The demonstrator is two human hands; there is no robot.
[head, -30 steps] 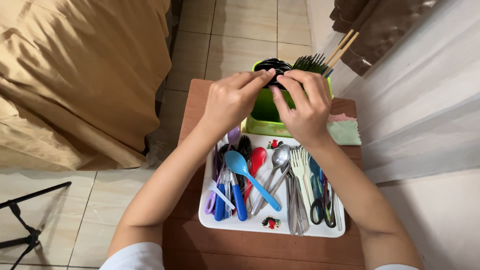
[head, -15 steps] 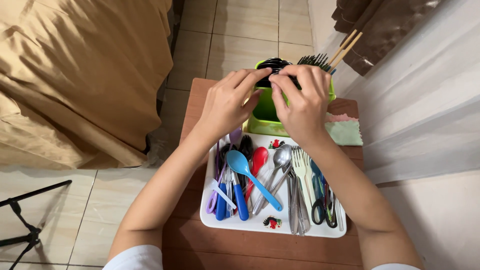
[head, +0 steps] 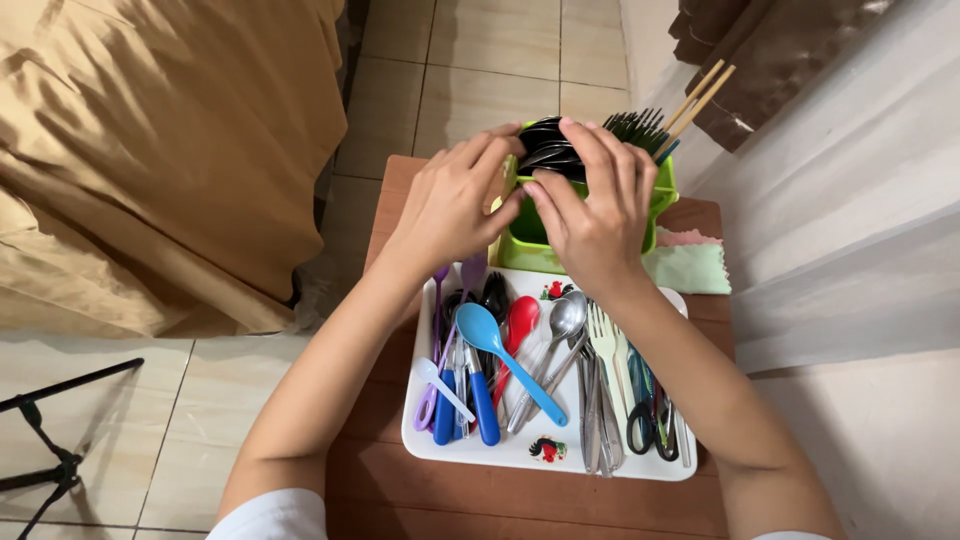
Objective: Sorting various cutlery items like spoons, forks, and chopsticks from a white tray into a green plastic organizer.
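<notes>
**Both hands on the black spoons in the green holder**

The bunch of black spoons [head: 550, 150] stands in the green holder [head: 520, 245], at its left end. The left hand [head: 450, 205] and right hand [head: 595, 205] close around the bunch, fingers curled on it. Black forks [head: 635, 125] and chopsticks [head: 705, 90] stand right of the spoons. Before the holder lies the white tray [head: 545, 455] (crowded with cutlery). Best to keep the bunch upright and together.

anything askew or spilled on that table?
Nothing spilled. The utensils on the white tray lie jumbled, the blue spoon slanting across the others. Both hands, left hand and right hand, are on the black spoons in the green holder.
</notes>
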